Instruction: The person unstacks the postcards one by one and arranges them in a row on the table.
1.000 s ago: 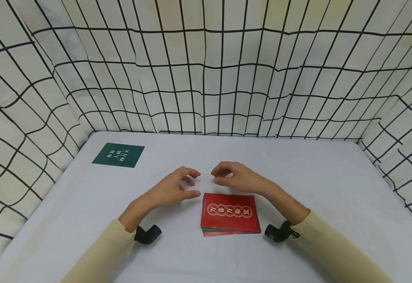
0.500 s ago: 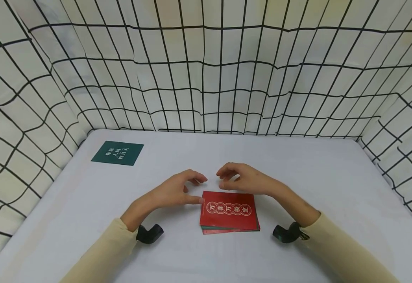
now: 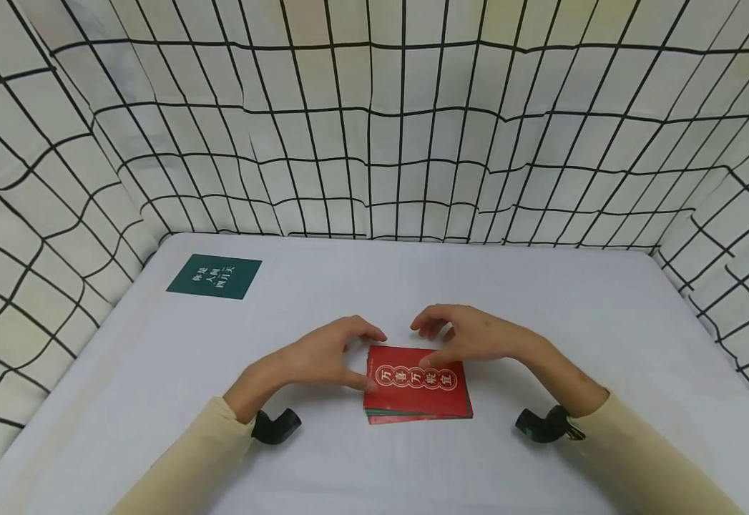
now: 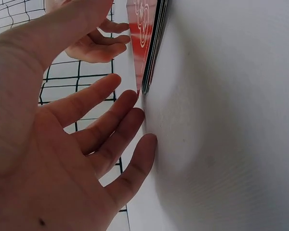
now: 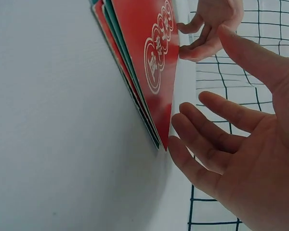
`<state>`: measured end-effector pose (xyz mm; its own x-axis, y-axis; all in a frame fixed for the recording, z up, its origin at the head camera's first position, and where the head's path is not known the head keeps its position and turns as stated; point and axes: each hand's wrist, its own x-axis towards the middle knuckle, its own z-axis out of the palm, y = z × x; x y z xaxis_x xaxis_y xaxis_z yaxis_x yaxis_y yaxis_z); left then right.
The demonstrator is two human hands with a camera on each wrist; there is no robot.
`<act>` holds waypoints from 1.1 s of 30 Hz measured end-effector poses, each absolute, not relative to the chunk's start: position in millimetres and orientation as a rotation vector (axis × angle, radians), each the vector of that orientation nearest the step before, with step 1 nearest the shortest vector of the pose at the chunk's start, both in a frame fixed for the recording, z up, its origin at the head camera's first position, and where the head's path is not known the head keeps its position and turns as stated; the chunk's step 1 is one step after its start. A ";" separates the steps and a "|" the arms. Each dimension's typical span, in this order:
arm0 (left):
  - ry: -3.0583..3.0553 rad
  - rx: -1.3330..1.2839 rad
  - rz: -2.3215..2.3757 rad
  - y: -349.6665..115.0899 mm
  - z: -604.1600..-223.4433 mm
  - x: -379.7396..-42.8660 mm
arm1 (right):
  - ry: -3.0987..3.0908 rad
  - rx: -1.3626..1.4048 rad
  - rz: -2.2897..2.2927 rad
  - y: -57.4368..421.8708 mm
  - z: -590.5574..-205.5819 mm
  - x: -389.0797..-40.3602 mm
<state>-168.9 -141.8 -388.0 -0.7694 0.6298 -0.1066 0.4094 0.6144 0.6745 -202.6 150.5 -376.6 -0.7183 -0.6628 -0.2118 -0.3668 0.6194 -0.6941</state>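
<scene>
Head view: the cards [image 3: 415, 397] lie stacked on the tabletop [image 3: 348, 465] between the left hand [image 3: 325, 355] and the right hand [image 3: 473, 335], both grips spread, thumbs over their left and far right parts. Left wrist: cards just beside the fingertips [image 4: 132, 99]. Right wrist: likewise; contact unclear.

The near edge of the red-topped card stack [image 3: 413, 397] is accessible between the black wrist cameras [image 3: 276, 429]. Obstructions: left hand [image 3: 325, 355], left side; right hand [image 3: 473, 333], far-right corner; netting [image 3: 369, 111], rear.
</scene>
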 end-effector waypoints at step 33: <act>2.581 0.937 0.614 -128.3 -386.4 -156.9 | 2.627 -0.945 -0.293 134.3 -374.6 -154.3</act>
<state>-156.9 -128.3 -386.4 -0.7309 0.6649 -0.1539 0.5244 0.6915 0.4969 -154.3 134.3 -374.6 -0.7241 -0.6471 -0.2389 -0.5785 0.7583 -0.3005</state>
